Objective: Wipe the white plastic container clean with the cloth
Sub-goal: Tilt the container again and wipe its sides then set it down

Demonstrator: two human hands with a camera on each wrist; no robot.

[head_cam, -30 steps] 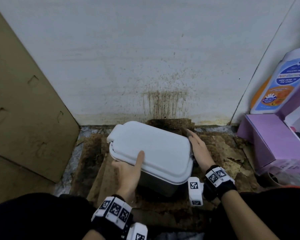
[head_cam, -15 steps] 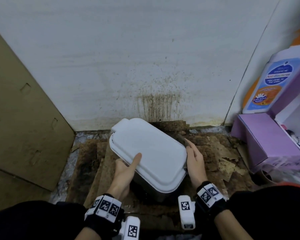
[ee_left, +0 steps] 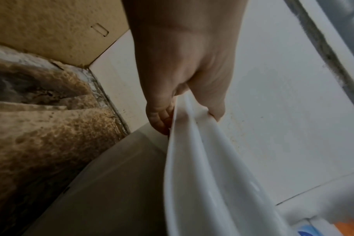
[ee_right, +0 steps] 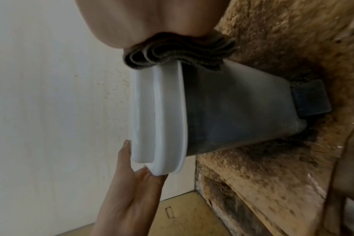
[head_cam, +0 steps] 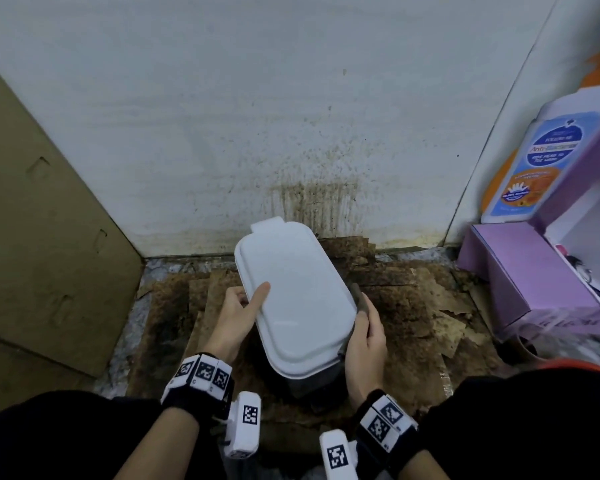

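The container [head_cam: 293,299] sits in the middle of the head view on stained brown cardboard [head_cam: 426,306] spread over the floor, its long axis running from 11 o'clock near the wall [head_cam: 257,98] to 5 o'clock near the person; its white lid [head_cam: 298,289] is on, and the translucent grey body shows beneath it in both wrist views. The left hand [head_cam: 238,315] is at the container's 8 o'clock edge: the thumb lies straight on top of the lid, while the other fingers [ee_left: 159,118] curl under the lid's rim, so this hand grips the lid's edge. The right hand [head_cam: 366,337] is at the container's 4 o'clock side, with a folded grey-brown cloth [ee_right: 180,51] between palm and container; the right wrist view shows the cloth bunched in layers against the lid's rim and the upper wall. Its fingers look fairly straight along the cloth, pressing it flat; whether any curl round it I cannot tell. In that same view the container appears tipped, resting on a small dark block [ee_right: 311,99] under its base. At 3 o'clock of the head view stands a purple box [head_cam: 523,271] with a labelled bottle [head_cam: 537,168] behind it, and at 9 o'clock a flat cardboard sheet [head_cam: 49,220] leans by the wall.
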